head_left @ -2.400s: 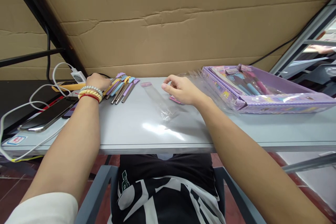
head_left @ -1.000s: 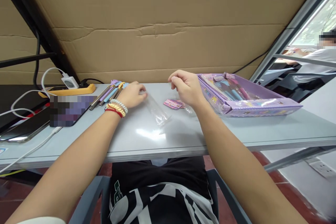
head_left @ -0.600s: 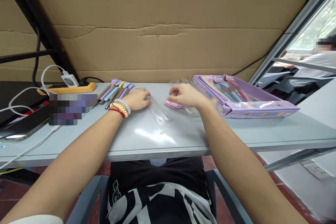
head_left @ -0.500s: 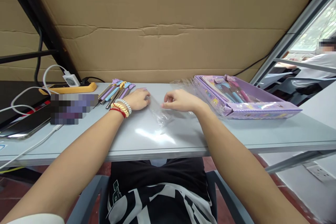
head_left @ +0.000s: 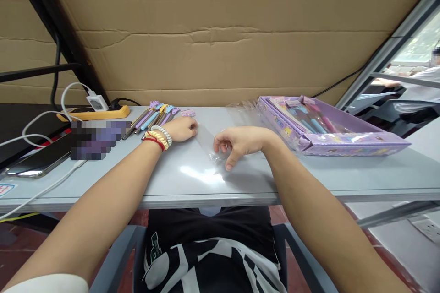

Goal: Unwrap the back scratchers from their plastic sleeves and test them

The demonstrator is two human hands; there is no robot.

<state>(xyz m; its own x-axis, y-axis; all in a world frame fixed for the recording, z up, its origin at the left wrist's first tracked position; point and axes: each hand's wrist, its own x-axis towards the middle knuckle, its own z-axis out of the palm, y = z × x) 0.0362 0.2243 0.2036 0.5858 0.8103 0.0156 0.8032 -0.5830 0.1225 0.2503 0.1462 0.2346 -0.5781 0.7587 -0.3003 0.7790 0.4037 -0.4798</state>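
Observation:
My left hand (head_left: pixel 183 129) rests low on the desk with its fingers curled in, closed on one end of a clear plastic sleeve (head_left: pixel 205 139). The sleeve stretches across the desk toward my right hand (head_left: pixel 237 144). That hand hovers over the sleeve's near end, fingers bent and thumb apart from them. Just beyond my left wrist lies a row of several pens (head_left: pixel 151 116) with purple, blue and yellow tops. A small purple printed piece (head_left: pixel 188 112) lies behind my left fingers.
On the right, an open purple box (head_left: pixel 355 144) holds pens in plastic, with clear wrappers (head_left: pixel 244 114) beside it. At left are a phone (head_left: pixel 37 160), white cables and a yellow power strip (head_left: pixel 120 113). Cardboard (head_left: pixel 206 64) backs the desk. A person sits at far right.
My right thumb has spread away from the fingers, and that hand sits slightly nearer to me. The small purple piece shows more behind my left hand. The view has shifted slightly.

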